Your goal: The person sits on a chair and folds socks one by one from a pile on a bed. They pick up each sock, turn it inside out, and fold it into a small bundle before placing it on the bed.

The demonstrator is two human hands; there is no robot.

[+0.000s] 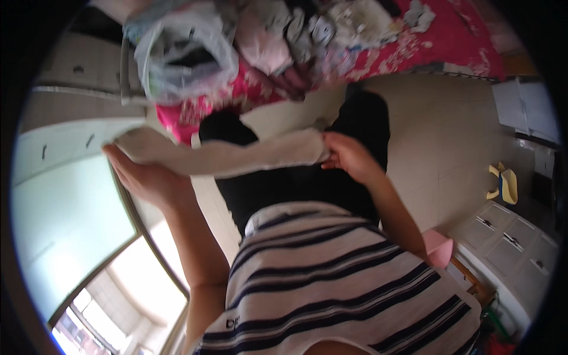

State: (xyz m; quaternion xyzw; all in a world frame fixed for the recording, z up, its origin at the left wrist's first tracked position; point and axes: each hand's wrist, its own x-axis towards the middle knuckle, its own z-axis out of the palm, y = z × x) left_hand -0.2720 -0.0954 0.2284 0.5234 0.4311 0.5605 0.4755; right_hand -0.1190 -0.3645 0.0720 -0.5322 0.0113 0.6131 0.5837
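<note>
A long off-white fabric piece, shaped like a knee-length sock (239, 155), is stretched sideways between my hands above my black-trousered legs. My left hand (148, 179) holds its wider, bent end, with the fingertips partly behind the fabric. At the other end, the fingers of my right hand (350, 155) pinch the straight edge. Beyond my knees is a pile of crumpled clothes and small fabric pieces (266, 40) on a red floral bed cover (377, 62).
An open clear plastic bag (191, 84) stands on the cover at the far left. A frosted glass panel (71, 213) is at the left. To the right are a yellow-and-blue child-sized object (506, 184), a white drawer cabinet (501, 239) and a pink bin-like container (439, 248).
</note>
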